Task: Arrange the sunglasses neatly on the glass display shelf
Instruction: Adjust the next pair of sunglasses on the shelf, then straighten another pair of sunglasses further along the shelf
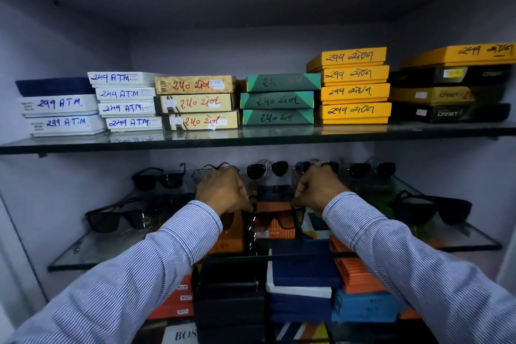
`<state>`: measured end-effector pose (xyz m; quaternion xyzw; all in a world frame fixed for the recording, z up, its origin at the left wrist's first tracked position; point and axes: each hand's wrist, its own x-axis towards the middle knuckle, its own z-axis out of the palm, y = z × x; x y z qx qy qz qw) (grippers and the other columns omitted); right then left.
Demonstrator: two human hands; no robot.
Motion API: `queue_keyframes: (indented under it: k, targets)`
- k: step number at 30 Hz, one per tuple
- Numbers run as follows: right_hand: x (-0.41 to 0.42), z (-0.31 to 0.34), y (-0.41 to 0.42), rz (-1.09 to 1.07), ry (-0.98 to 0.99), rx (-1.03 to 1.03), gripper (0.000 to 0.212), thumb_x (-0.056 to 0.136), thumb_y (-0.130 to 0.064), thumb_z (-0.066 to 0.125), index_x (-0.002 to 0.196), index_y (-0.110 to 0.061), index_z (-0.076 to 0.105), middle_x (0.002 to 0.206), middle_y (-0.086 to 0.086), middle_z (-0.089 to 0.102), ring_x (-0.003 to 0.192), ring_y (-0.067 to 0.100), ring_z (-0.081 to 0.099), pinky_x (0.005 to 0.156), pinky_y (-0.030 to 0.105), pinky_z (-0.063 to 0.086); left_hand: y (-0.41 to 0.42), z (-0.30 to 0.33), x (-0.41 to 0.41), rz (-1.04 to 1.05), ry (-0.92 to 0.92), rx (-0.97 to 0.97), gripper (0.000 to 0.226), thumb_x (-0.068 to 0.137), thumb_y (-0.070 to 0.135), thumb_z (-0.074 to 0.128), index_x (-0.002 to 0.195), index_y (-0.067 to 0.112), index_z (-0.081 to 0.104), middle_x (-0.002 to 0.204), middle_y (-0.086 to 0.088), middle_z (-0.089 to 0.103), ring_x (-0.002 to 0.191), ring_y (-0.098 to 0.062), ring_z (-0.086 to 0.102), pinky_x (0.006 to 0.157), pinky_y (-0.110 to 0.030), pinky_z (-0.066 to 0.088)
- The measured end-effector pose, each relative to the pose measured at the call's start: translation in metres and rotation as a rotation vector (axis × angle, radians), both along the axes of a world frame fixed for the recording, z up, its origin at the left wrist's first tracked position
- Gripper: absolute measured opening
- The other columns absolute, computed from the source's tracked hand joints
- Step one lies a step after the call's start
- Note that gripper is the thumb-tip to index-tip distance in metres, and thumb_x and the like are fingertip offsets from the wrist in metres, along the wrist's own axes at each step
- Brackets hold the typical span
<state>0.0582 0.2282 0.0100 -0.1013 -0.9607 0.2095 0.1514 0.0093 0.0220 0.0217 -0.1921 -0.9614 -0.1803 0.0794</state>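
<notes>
Above the lower glass shelf (92,248), a pair of dark-framed sunglasses (272,218) with brownish tinted lenses hangs level between two hands, its front towards the camera. Left hand (223,190) and right hand (318,186), both in blue-striped sleeves (145,274), pinch the frame at its outer corners, fingers (245,205) curled tight. Other dark sunglasses sit along the shelf: a back row (268,169) near the wall, one pair at the left (117,218), another at the right (430,208). Stacked, hand-labelled boxes (354,86) fill the upper shelf (251,138); more boxes (301,274) lie beneath the glass.
</notes>
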Motion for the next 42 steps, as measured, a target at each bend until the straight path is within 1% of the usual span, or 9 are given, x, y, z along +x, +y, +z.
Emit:
queue_keyframes:
  k: [5, 7, 10, 14, 19, 26, 29, 33, 42]
  targets:
    - [0.016, 0.023, 0.029, -0.059, 0.116, -0.132, 0.013, 0.078, -0.029, 0.084, 0.07, -0.02, 0.078, 0.074, -0.003, 0.074, 0.064, 0.008, 0.065, 0.055, 0.019, 0.046, 0.001, 0.005, -0.003, -0.033, 0.015, 0.068, 0.023, 0.07, 0.044, 0.088, 0.081, 0.024, 0.081, 0.079, 0.016, 0.072, 0.087, -0.01, 0.066, 0.088, -0.036, 0.056]
    - [0.019, 0.036, 0.053, -0.163, 0.126, -0.096, 0.016, 0.08, -0.032, 0.082, 0.078, -0.016, 0.081, 0.088, 0.007, 0.078, 0.074, 0.019, 0.07, 0.068, 0.026, 0.055, 0.006, 0.01, -0.002, -0.038, 0.042, 0.107, 0.022, 0.07, 0.045, 0.088, 0.079, 0.026, 0.081, 0.079, 0.016, 0.073, 0.084, -0.01, 0.065, 0.085, -0.032, 0.055]
    - [0.015, 0.03, 0.067, -0.221, -0.087, 0.086, 0.048, 0.08, -0.043, 0.078, 0.111, -0.007, 0.076, 0.115, 0.016, 0.073, 0.103, 0.031, 0.07, 0.093, 0.037, 0.057, 0.02, 0.016, 0.003, -0.071, 0.069, 0.169, 0.022, 0.07, 0.042, 0.088, 0.083, 0.025, 0.082, 0.081, 0.014, 0.074, 0.085, -0.011, 0.067, 0.088, -0.032, 0.057]
    - [0.009, 0.001, 0.061, -0.173, -0.16, 0.098, 0.045, 0.082, -0.042, 0.077, 0.109, -0.006, 0.073, 0.115, 0.016, 0.073, 0.101, 0.03, 0.071, 0.088, 0.036, 0.058, 0.046, 0.016, 0.011, -0.168, 0.076, 0.186, 0.017, 0.074, 0.036, 0.088, 0.083, 0.023, 0.081, 0.079, 0.012, 0.072, 0.09, -0.014, 0.072, 0.093, -0.039, 0.059]
    - [0.008, -0.007, 0.065, -0.167, -0.056, 0.084, 0.027, 0.084, -0.018, 0.075, 0.106, -0.003, 0.077, 0.111, 0.02, 0.072, 0.098, 0.033, 0.071, 0.088, 0.039, 0.06, 0.074, 0.014, 0.012, -0.213, 0.071, 0.196, 0.02, 0.077, 0.034, 0.085, 0.092, 0.021, 0.079, 0.095, 0.007, 0.078, 0.095, -0.017, 0.071, 0.093, -0.042, 0.059]
    - [0.04, 0.014, 0.09, -0.011, 0.168, 0.051, 0.02, 0.085, -0.018, 0.076, 0.102, -0.011, 0.083, 0.108, 0.013, 0.077, 0.099, 0.026, 0.07, 0.089, 0.026, 0.051, 0.101, 0.01, 0.006, -0.261, 0.191, 0.206, 0.028, 0.089, 0.024, 0.074, 0.115, 0.013, 0.077, 0.114, -0.013, 0.077, 0.107, -0.03, 0.071, 0.096, -0.044, 0.059]
    - [0.056, 0.021, 0.1, 0.032, 0.228, 0.056, 0.021, 0.085, -0.017, 0.076, 0.104, -0.011, 0.083, 0.106, 0.012, 0.08, 0.101, 0.025, 0.07, 0.092, 0.027, 0.052, 0.109, 0.009, 0.005, -0.292, 0.23, 0.235, 0.024, 0.088, 0.022, 0.075, 0.109, 0.011, 0.078, 0.106, -0.012, 0.079, 0.1, -0.028, 0.073, 0.093, -0.042, 0.06]
    - [0.072, 0.024, 0.118, 0.047, 0.263, 0.044, 0.021, 0.087, -0.014, 0.076, 0.107, -0.011, 0.081, 0.104, 0.01, 0.082, 0.091, 0.019, 0.074, 0.08, 0.017, 0.048, 0.119, 0.012, 0.005, -0.3, 0.267, 0.315, 0.019, 0.083, 0.031, 0.081, 0.09, 0.014, 0.078, 0.091, -0.003, 0.077, 0.088, -0.018, 0.07, 0.083, -0.036, 0.059]
    - [0.078, 0.023, 0.143, -0.063, 0.303, -0.131, 0.016, 0.085, -0.017, 0.078, 0.095, -0.007, 0.084, 0.094, 0.01, 0.082, 0.066, 0.011, 0.069, 0.063, 0.01, 0.049, 0.139, 0.011, 0.015, -0.362, 0.076, 0.259, 0.024, 0.072, 0.036, 0.09, 0.069, 0.013, 0.082, 0.069, 0.001, 0.077, 0.062, -0.005, 0.067, 0.07, -0.025, 0.055]
